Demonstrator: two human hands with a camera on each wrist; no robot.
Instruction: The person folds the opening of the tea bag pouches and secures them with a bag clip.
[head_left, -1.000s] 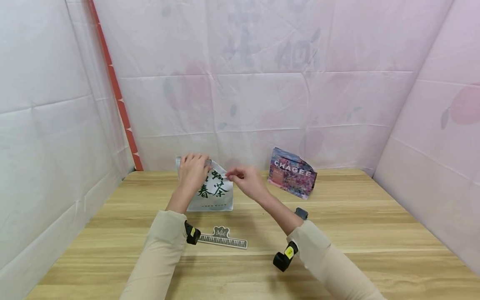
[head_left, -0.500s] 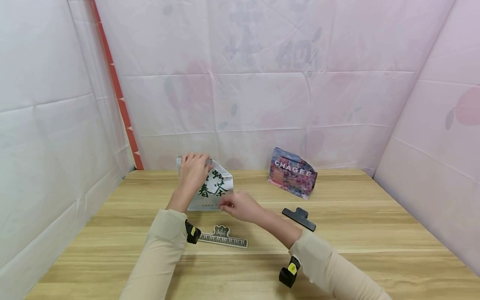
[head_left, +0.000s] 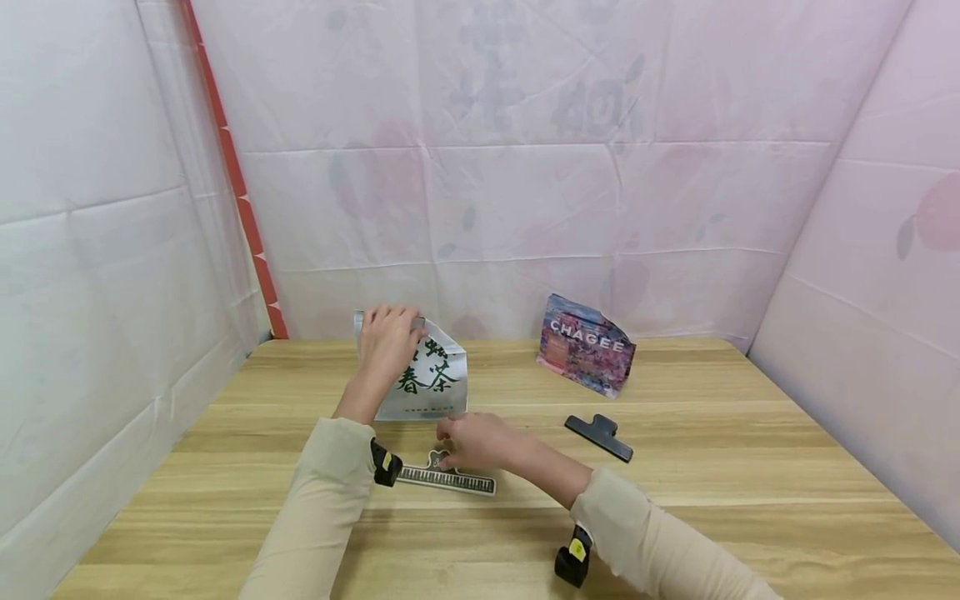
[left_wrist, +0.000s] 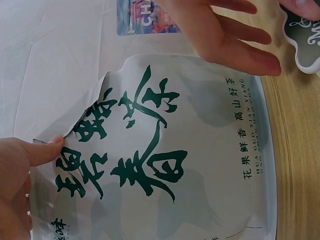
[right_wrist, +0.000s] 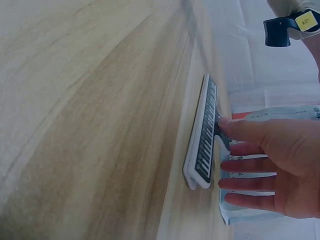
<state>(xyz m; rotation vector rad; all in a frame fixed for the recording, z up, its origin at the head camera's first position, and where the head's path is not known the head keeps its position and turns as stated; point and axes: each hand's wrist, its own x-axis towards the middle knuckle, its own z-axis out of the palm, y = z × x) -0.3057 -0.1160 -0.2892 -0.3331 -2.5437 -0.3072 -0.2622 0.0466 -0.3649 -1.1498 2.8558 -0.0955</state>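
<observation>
My left hand point(head_left: 386, 342) holds the folded top of a silver-white tea bag point(left_wrist: 200, 150) with dark green characters; in the left wrist view the thumb point(left_wrist: 52, 145) presses on the fold. The bag stands upright at the back left. My right hand point(right_wrist: 285, 165) is low at a bag clip point(right_wrist: 204, 135) with a piano-key pattern, lying on the table in front of the bag. Its thumb point(right_wrist: 242, 130) is right at the clip's dark handle, and the other fingers are spread and nearly straight beside it.
A pink and blue CHAGEE bag point(head_left: 585, 346) stands at the back right. A black bag clip point(head_left: 600, 437) lies on the wooden table point(head_left: 712, 483) in front of it. White printed cloth point(head_left: 525, 208) walls in the back and both sides.
My right hand has left the bag's right top corner and moved down toward me to the piano-key clip, uncovering the black clip. My left hand stays on the bag top.
</observation>
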